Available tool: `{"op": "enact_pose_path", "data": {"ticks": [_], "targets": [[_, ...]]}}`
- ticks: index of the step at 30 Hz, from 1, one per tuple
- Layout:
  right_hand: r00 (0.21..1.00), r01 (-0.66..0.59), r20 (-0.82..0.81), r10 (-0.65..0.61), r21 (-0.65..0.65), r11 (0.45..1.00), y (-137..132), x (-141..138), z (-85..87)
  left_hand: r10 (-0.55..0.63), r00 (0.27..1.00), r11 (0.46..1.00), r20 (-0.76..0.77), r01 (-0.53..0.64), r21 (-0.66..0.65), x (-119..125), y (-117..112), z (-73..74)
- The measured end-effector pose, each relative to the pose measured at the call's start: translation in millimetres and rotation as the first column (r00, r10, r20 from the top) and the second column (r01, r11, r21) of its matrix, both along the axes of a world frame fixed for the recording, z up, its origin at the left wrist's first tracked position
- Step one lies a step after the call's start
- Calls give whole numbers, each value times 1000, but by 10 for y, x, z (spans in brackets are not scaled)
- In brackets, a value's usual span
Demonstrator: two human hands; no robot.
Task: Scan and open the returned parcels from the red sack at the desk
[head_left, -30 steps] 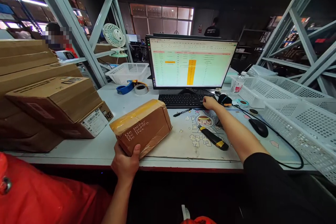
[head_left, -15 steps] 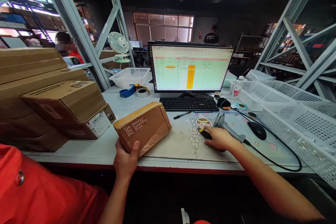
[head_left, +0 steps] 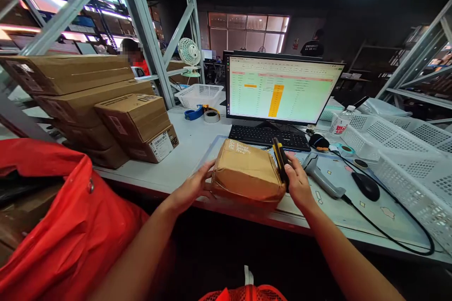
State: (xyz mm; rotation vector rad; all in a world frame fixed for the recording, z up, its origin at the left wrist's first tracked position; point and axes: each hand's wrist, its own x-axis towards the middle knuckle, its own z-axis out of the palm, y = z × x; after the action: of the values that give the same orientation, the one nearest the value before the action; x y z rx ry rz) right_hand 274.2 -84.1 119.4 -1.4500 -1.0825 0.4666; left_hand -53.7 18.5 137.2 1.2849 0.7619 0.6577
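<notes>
A brown cardboard box (head_left: 247, 162) with white lettering sits at the desk's front edge, its top slightly tilted toward me. My left hand (head_left: 194, 188) grips its left side, with the fingertips partly hidden against the cardboard. In my right hand (head_left: 297, 181) is a black and yellow utility knife (head_left: 280, 162), held upright along the box's right side. Whether its blade is out I cannot tell. Just right of that hand a grey barcode scanner (head_left: 325, 178) lies on the printed desk mat (head_left: 353, 216).
Stacked cartons (head_left: 134, 122) stand at the left beside a red bag (head_left: 88, 216). Behind the box are a keyboard (head_left: 270, 138) and a monitor (head_left: 282, 89). Tape rolls (head_left: 212, 116) lie back left. White baskets (head_left: 406, 169), a mouse (head_left: 366, 186) and a looping cable are at the right.
The box has moved right and turned so its top faces up. My right hand has lifted the utility knife off the mat and brought it to the box. The view has swung left.
</notes>
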Motion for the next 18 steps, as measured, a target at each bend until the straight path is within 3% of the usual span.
{"op": "enact_pose_path", "data": {"ticks": [4, 7, 9, 11, 13, 16, 18], "targets": [[929, 48, -370, -25, 54, 997, 104, -71, 200, -39, 998, 989, -59, 47, 141, -90, -70, 149], [876, 44, -481, 28, 138, 990, 203, -7, 339, -52, 947, 938, -316, 155, 309, -94, 1, 166], [877, 15, -478, 46, 123, 992, 263, 26, 380, 51, 855, 866, -515, 219, 449, -39, 91, 89], [890, -17, -454, 37, 49, 999, 299, 49, 378, 210, 792, 810, -574, 187, 555, 45, 196, -53], [897, -56, -439, 46, -10, 998, 299, 75, 358, 285, 839, 794, -464, 64, 605, 141, 300, -230], [885, -199, -437, 158, -49, 979, 225, 140, 350, 190, 960, 827, -205, -44, 560, 274, 435, -474], [882, -287, -411, 230, -81, 955, 133, 201, 366, 110, 990, 855, -85, -51, 516, 330, 512, -581]]}}
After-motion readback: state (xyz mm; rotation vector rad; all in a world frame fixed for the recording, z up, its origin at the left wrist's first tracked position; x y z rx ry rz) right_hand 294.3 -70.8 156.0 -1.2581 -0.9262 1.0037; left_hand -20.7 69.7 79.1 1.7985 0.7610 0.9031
